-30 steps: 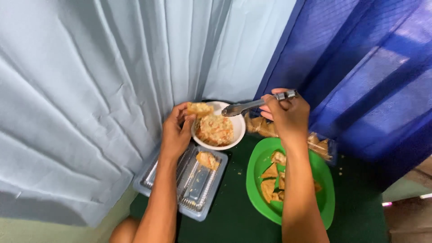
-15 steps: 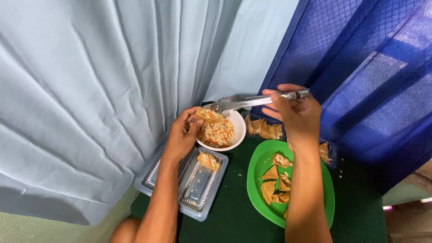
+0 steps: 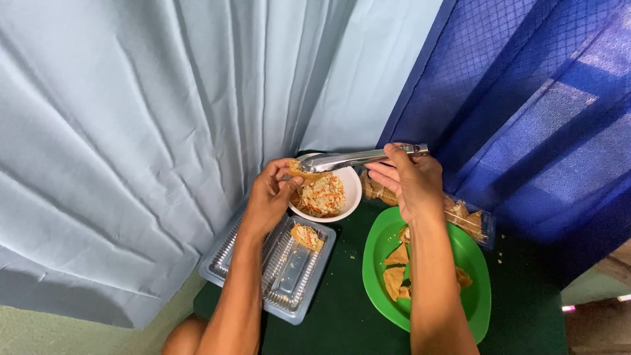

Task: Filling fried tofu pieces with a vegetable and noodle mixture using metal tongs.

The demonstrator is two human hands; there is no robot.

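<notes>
At the bottom of the frame, two bare arms are reaching up over a dark green table (image 3: 342,315). The table is small. Its left edge is running close under the clear plastic tray (image 3: 276,266) at lower left, and part of that tray is sticking out past the edge. A stuffed piece (image 3: 307,235) is lying in the top right corner of the tray.

At lower right, a green plate (image 3: 476,276) is sitting near the bottom edge of the frame. Brown fried pieces (image 3: 394,263) are lying on it, partly hidden by the right arm. Just above the plate, a clear box (image 3: 473,220) of more brown pieces is sitting against the blue curtain (image 3: 526,98).

In the middle, a white bowl (image 3: 348,194) of chopped filling is sitting between the hands. The left hand (image 3: 269,197) is pinching a fried piece (image 3: 303,173) at the bowl's upper left rim. The right hand (image 3: 407,181) is wrapped around the handle of metal tongs (image 3: 358,158). The tongs are lying flat above the bowl, pointing left, with their tips pressed close together right at that fried piece, just above the left fingers.

Farthest back, a pale grey curtain (image 3: 151,131) is filling the left and middle, hanging tight around the table, so there is little room behind or beside it.
</notes>
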